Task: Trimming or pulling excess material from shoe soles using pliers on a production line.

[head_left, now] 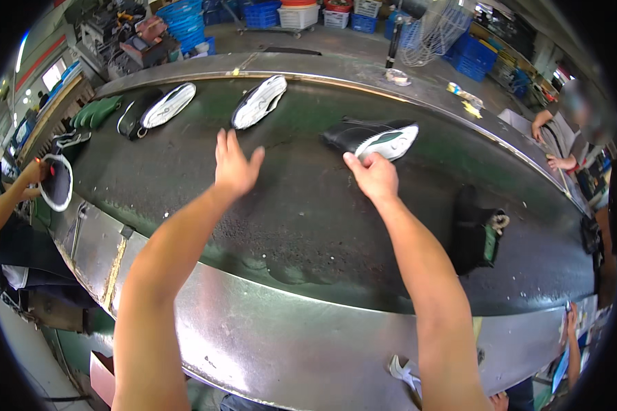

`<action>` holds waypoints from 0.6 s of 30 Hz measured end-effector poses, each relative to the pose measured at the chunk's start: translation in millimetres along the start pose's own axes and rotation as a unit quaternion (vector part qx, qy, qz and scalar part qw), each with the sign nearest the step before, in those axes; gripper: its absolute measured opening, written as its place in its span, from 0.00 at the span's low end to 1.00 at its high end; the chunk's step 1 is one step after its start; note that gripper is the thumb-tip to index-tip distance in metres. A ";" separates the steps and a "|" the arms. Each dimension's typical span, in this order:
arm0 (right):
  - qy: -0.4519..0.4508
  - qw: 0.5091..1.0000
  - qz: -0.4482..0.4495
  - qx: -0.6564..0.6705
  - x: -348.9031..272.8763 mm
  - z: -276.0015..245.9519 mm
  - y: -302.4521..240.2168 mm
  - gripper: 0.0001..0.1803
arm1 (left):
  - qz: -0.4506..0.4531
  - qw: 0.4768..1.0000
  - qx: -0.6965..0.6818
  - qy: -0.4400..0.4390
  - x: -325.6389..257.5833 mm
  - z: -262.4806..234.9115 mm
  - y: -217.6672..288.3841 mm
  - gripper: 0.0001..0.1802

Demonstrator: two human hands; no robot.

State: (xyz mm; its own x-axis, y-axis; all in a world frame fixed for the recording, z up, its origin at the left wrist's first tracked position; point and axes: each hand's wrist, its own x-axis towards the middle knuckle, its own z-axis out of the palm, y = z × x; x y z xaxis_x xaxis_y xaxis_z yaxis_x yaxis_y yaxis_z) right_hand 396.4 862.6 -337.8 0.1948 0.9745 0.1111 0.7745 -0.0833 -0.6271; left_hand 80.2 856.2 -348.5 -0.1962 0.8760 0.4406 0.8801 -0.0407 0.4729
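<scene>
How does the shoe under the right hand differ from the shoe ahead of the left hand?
The shoe under the right hand lies on its side, black upper showing, and the right hand touches it. The shoe ahead of the left hand lies sole-up, mostly white, clear of the open left hand. Both rest on the dark conveyor belt.

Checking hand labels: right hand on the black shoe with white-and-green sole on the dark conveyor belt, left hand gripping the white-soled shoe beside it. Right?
Not quite. In the head view the left hand is open above the dark conveyor belt, short of the white-soled shoe, gripping nothing. The right hand does touch the black shoe with white-and-green sole.
</scene>
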 end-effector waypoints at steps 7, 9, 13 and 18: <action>-0.025 0.997 -0.066 -0.036 30.4 10.3 10.4 0.31 | -0.186 0.981 -0.045 0.036 123.9 67.7 -33.1 0.58; -0.016 0.992 -0.105 -0.068 28.2 15.1 11.4 0.31 | -0.212 0.974 -0.072 -0.022 135.0 62.4 -51.5 0.49; -0.010 0.981 -0.187 -0.050 30.0 19.3 24.3 0.27 | -0.234 0.959 -0.116 -0.106 134.2 46.6 -57.0 0.34; -0.066 0.971 -0.188 0.131 -1.0 -12.4 15.2 0.25 | -0.241 0.904 -0.291 -0.198 57.4 -36.6 -37.2 0.27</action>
State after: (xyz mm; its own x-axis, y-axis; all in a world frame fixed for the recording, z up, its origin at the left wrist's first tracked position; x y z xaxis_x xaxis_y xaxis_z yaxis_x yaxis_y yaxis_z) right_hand 415.4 857.9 -337.9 -0.1650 0.9453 0.2813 0.5923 0.3230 -0.7382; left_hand 20.4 890.4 -313.0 -0.2246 0.9580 -0.1781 0.3342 0.2474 0.9094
